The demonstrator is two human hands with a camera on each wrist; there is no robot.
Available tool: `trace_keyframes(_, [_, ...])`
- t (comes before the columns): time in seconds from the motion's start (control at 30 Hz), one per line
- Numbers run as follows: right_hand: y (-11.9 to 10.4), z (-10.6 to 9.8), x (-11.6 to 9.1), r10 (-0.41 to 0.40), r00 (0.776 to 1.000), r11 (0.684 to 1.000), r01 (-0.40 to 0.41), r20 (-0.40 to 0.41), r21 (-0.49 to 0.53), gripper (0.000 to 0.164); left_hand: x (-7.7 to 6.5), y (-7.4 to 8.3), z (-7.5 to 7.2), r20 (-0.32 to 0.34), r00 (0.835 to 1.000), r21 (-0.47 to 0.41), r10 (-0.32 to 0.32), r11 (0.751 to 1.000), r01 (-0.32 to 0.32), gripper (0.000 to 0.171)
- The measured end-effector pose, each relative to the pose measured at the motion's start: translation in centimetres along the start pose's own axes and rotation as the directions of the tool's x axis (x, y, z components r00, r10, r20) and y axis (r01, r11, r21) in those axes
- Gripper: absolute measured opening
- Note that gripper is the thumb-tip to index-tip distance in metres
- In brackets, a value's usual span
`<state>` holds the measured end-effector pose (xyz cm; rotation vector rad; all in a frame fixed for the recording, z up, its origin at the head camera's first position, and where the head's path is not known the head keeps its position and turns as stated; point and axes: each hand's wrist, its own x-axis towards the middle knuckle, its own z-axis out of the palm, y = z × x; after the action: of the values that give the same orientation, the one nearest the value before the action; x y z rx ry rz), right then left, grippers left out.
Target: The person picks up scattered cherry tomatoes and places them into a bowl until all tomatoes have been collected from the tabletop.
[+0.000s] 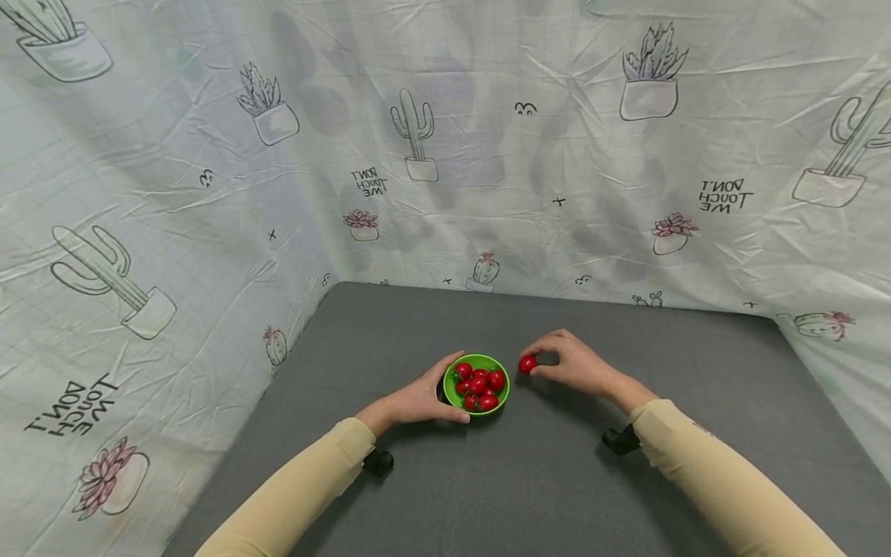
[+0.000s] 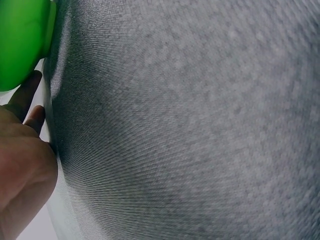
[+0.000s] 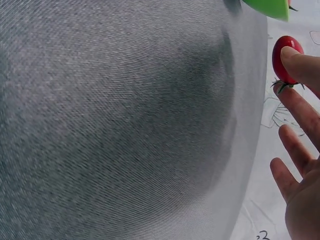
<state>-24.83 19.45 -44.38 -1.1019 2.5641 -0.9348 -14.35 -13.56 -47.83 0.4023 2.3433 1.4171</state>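
Observation:
A green bowl with several red cherry tomatoes in it stands on the dark grey table. My left hand holds it from the left, thumb along the near side and fingers round the far side. In the left wrist view, the bowl shows at the upper left with fingertips against its underside. Just right of the bowl, my right hand pinches a single cherry tomato between thumb and finger. That tomato has a green stem end in the right wrist view and is apart from the bowl.
The grey table extends around both hands. A pale cloth printed with potted cacti hangs behind the table and along its left side. Each wrist wears a black camera mount.

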Motion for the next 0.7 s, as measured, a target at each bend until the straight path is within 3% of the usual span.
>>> trace_keyframes(0.7, [-2.2,-1.9,0.2,-0.07,0.995,0.997,0.069,-0.065,-0.022,0.032,-0.1,0.0,-0.1,0.006,1.0,-0.006,-0.008,1.0,0.008,0.107])
